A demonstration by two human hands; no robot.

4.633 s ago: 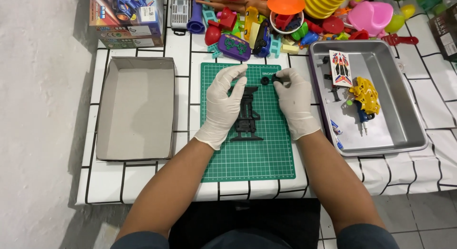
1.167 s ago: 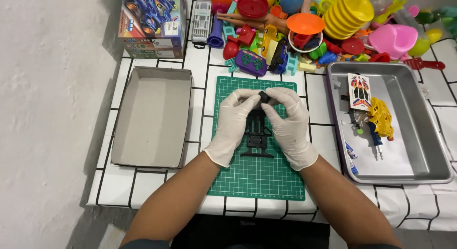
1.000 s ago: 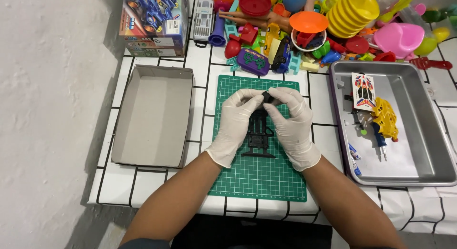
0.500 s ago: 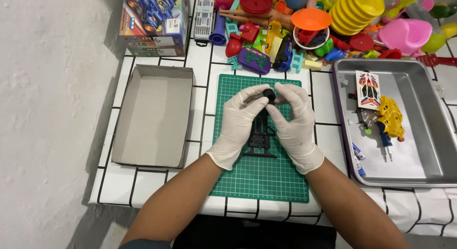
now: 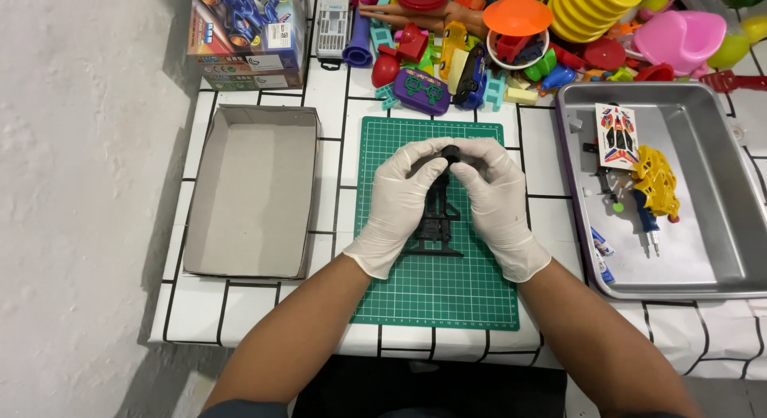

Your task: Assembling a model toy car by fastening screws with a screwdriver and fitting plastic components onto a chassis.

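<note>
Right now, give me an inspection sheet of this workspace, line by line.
Surface: white tiled table, green cutting mat in the middle.
Job's things: black toy car chassis on the mat, small black wheel at its far end.
Clutter: toy pile, printed box, empty cardboard tray, metal tray with yellow part and sticker sheet.
Grippers: left hand and right hand, gloved, both pinching at the wheel.
Cables: nothing seen.
Surroundings: grey floor.

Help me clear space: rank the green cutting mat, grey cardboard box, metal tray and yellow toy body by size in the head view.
1. metal tray
2. green cutting mat and grey cardboard box, too alike to rank
3. yellow toy body
</note>
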